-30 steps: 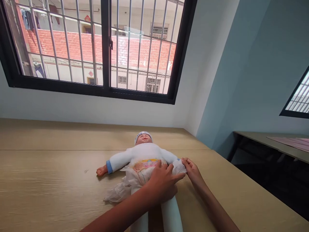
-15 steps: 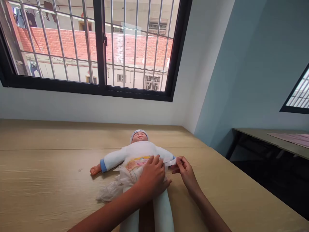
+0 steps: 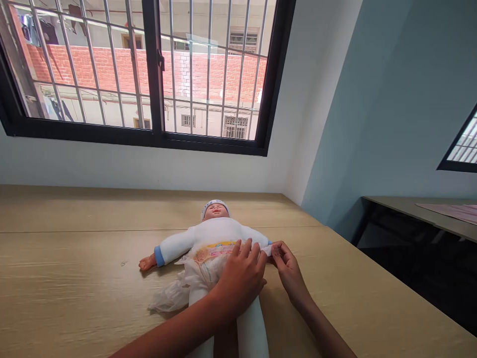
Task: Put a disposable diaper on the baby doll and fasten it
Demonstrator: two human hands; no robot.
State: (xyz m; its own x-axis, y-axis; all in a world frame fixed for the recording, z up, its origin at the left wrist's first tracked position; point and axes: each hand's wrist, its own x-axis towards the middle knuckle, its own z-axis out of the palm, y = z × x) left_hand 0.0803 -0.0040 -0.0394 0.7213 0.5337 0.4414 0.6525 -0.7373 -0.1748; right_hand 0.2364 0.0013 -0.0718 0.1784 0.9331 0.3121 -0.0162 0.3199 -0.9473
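Note:
A baby doll (image 3: 218,229) in a white suit with blue cuffs and a white cap lies on its back, head toward the window. Around its waist is a white diaper (image 3: 201,263) with a yellow and pink printed band; its loose, crumpled edge spreads out at the left. My left hand (image 3: 242,278) lies over the diaper's front with its fingers stretched out, hiding part of it. Beside the doll's hip, my right hand (image 3: 290,273) pinches the diaper's white side tab (image 3: 267,249) between thumb and fingers. The doll's hand on that side is mostly covered.
The doll lies on a light wooden table (image 3: 82,278) with a seam running across it. Behind the table is a wall with a black-framed barred window (image 3: 160,136). To the right stands another table (image 3: 402,206) with a pink cloth (image 3: 450,211) on it.
My left hand has slid a little to the right across the diaper, nearer my right hand. Less of the pulled side tab shows between them. My right hand keeps its pinch.

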